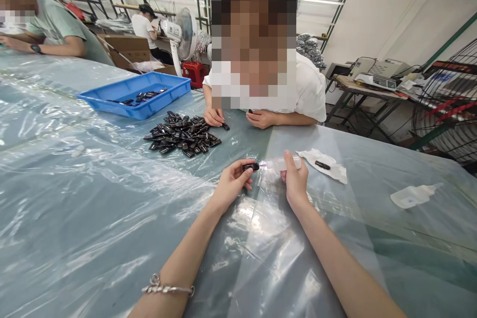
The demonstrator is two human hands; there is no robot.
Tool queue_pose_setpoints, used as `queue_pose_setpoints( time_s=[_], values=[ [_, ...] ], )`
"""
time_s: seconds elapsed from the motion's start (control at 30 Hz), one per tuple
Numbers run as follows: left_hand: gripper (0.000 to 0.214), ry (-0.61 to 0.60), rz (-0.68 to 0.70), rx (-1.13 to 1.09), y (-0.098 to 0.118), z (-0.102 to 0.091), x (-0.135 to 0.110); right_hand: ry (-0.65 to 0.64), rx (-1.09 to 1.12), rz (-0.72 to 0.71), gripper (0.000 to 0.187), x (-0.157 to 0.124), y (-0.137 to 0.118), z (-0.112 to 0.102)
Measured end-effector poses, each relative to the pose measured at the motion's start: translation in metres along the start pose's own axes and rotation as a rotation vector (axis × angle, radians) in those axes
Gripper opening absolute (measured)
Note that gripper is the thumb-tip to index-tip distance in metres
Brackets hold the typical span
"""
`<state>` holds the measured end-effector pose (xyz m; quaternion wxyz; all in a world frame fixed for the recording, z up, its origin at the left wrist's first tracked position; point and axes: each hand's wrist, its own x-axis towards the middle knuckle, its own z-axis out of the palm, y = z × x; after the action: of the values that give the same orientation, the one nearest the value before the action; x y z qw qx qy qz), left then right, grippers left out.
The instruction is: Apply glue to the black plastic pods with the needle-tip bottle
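Observation:
Between the thumb and fingers of my left hand (235, 181) is a small glossy black plastic piece (250, 167), its end turned to the right. My right hand (296, 179) is wrapped round a translucent squeeze bottle (278, 163), which lies nearly level. The bottle's thin nozzle points left and meets, or nearly meets, the end of the black piece; I cannot tell which. Left of my hands, a heap of similar black pieces (182, 134) rests on the plastic-covered table (179, 263). Another black piece (322, 165) lies on a white tissue (341, 173) beyond my right hand.
A second squeeze bottle (413, 196) lies on its side at the right. Behind the heap stands a blue tray (130, 109) with several black pieces inside. Across the table a co-worker in white holds a black piece; that person's hand (214, 117) is beside the heap.

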<state>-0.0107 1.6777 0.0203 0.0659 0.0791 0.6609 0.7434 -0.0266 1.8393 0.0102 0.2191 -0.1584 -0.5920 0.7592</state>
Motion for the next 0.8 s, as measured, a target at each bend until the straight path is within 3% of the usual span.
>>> queue_pose_setpoints(
  time_s=[0.8],
  values=[
    [0.02, -0.025, -0.038, 0.02, 0.0012, -0.0034, 0.0009, -0.136, -0.021, 0.152, 0.034, 0.0069, -0.0089, -0.002]
  ],
)
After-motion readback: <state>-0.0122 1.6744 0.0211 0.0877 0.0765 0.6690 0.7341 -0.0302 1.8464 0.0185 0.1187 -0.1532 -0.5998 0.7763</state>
